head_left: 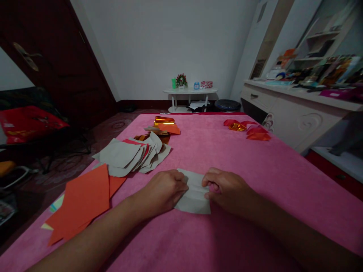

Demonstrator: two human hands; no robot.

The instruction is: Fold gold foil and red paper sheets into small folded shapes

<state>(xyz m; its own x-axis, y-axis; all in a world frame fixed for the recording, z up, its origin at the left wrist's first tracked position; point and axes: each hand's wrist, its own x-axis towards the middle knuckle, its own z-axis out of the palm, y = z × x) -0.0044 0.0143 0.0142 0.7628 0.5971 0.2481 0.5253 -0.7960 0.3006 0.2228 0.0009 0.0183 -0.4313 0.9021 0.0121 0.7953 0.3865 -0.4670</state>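
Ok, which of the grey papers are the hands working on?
The single creased grey sheet at the near centre, with the left hand and right hand on it. The other grey papers lie fanned in a pile further left, untouched.

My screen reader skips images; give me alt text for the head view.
The left hand and right hand hold a pale creased paper on a pink cloth. A pile of pale papers and orange sheets lie to its left; red and gold pieces sit farther back.
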